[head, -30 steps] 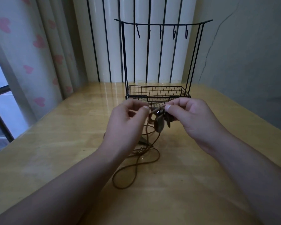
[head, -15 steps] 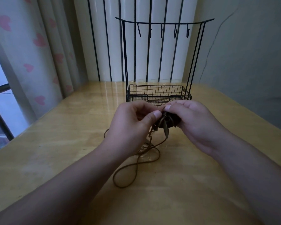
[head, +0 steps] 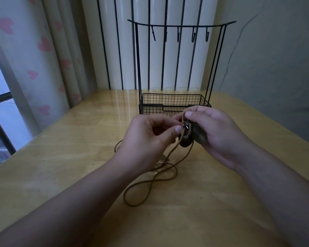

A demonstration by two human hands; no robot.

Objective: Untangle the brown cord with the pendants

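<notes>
A thin brown cord point(head: 151, 182) lies in loose loops on the wooden table point(head: 61, 166) and rises to a knot between my hands. Dark pendants point(head: 185, 141) hang at that knot, and a flat bronze one point(head: 200, 135) lies against my right palm. My left hand point(head: 150, 139) pinches the cord by the knot with thumb and fingers. My right hand point(head: 216, 134) holds the pendants, its thumb and forefinger pinching the cord above them. Part of the cord is hidden behind my left hand.
A black wire rack point(head: 175, 104) with a mesh basket and a bar of several hooks point(head: 178, 31) stands just behind my hands. A white radiator point(head: 150, 50) lines the back wall. A curtain with pink hearts point(head: 34, 59) hangs at the left.
My hands have drawn closer together around the knot. The pendants, which hung freely a second ago, now sit gathered in my right hand. The cord loops on the table barely moved.
</notes>
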